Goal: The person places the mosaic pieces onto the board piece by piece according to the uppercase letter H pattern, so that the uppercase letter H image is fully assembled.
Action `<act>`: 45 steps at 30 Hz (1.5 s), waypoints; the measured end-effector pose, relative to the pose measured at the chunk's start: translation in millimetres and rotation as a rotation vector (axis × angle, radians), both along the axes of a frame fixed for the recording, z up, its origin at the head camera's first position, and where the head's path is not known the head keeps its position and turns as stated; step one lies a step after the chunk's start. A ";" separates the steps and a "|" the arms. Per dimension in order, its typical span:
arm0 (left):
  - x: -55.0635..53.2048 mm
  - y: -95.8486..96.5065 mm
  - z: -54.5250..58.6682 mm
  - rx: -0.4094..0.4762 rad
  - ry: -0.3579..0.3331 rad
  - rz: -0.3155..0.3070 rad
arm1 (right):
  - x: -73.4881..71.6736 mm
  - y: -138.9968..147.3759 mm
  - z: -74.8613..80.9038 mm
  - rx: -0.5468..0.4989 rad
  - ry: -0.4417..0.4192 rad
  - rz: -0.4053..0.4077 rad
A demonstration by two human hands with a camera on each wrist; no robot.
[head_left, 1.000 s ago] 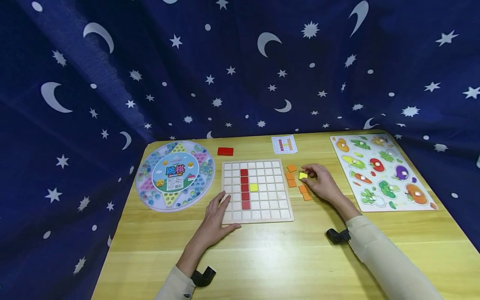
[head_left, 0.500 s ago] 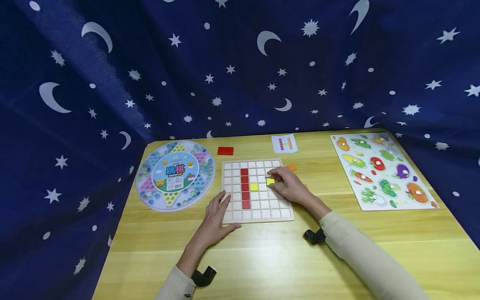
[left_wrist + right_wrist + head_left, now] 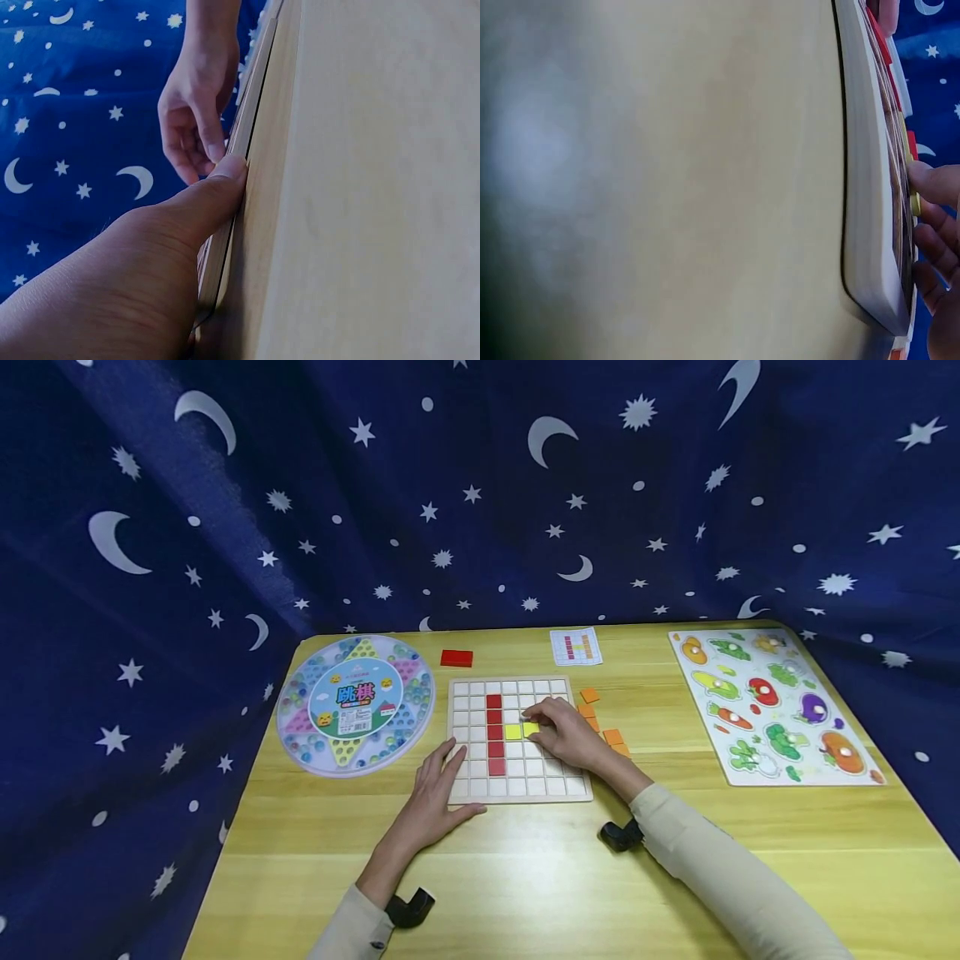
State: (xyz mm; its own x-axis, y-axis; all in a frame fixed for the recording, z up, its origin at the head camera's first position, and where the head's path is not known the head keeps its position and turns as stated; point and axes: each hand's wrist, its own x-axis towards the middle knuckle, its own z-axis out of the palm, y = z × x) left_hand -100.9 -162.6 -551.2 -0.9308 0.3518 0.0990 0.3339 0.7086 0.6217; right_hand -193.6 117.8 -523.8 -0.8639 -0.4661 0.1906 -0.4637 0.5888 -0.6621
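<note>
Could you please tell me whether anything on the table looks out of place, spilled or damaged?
Nothing looks spilled or damaged. Only the orange tiles look somewhat untidy: they lie loose on the table at uneven angles, just right of the grid board, whereas the red tiles on it form a straight column.

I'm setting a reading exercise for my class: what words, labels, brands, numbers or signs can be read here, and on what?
"跳棋": on the label of the round marble game.
Smaller print there: too small to read.
Gridded board, paper card: no readable text.
</note>
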 end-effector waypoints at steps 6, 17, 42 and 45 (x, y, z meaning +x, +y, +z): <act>0.0 -0.5 0.3 0.005 -0.007 0.002 | -0.8 -1.2 -2.2 -0.007 0.019 0.001; 0.0 -0.1 -2.0 0.002 0.009 -0.009 | 3.6 -0.8 -0.3 0.009 0.025 -0.009; 0.6 -0.3 -1.0 0.023 0.009 -0.023 | -6.9 18.0 5.7 -0.044 -0.022 -0.073; 0.7 -0.3 -0.9 0.019 0.010 -0.022 | -14.7 34.0 6.9 -0.028 -0.005 -0.113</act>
